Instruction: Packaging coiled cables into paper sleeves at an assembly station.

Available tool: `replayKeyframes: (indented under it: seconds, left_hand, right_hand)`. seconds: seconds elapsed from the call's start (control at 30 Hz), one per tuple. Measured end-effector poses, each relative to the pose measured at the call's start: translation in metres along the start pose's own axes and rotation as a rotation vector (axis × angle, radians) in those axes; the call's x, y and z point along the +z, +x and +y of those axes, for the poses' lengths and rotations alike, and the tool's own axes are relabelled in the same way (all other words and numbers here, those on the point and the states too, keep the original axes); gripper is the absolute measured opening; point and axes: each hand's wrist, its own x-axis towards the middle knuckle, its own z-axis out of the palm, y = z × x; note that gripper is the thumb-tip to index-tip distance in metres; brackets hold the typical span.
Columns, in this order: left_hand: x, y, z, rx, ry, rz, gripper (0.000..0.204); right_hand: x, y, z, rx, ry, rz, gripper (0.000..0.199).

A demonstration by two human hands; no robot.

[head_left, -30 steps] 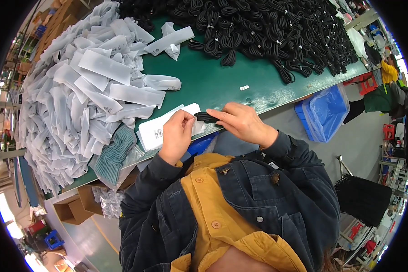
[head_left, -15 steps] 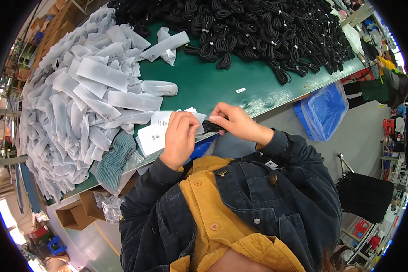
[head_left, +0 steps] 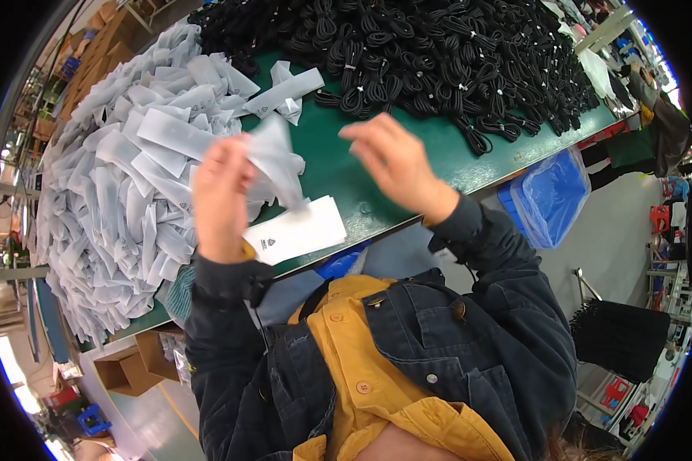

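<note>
Left hand (head_left: 220, 192) has swung leftward, fingers (head_left: 229, 157) pinching a pale pouch (head_left: 276, 161) (blurred); right hand (head_left: 400, 165) hovers, fingers parted.

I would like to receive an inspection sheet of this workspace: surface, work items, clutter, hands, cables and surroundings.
Surface: green table, shiny, visible between the heaps.
Work items: large heap of pale sleeves at left; flat white sleeves stacked at the near edge; one raised sleeve, blurred, contents not readable.
Clutter: teal knitted cloth near the table edge, partly hidden by the left arm.
Hands: left hand grips the raised sleeve; right hand is open above the table, holding nothing.
Cables: coiled black cables heaped along the far side.
Surroundings: blue crate with clear liner at right; cardboard boxes at lower left.
</note>
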Motion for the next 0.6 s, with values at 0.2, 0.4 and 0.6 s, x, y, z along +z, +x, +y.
replayKeyframes:
  seconds: [0.2,0.4,0.6]
  left_hand:
    - [-0.01,0.006,0.021,0.692,0.878,0.424,0.017]
    - [0.021,-0.067,-0.067,0.328,0.968,-0.26,0.02]
    - [0.03,-0.075,-0.094,0.409,1.151,-0.261,0.014]
  right_hand:
    - [-0.01,-0.003,0.091,0.239,-0.508,-0.141,0.017]
    - [-0.007,-0.025,0.099,0.28,-0.599,-0.289,0.02]
    - [-0.007,-0.053,0.072,0.417,-0.233,-0.159,0.029]
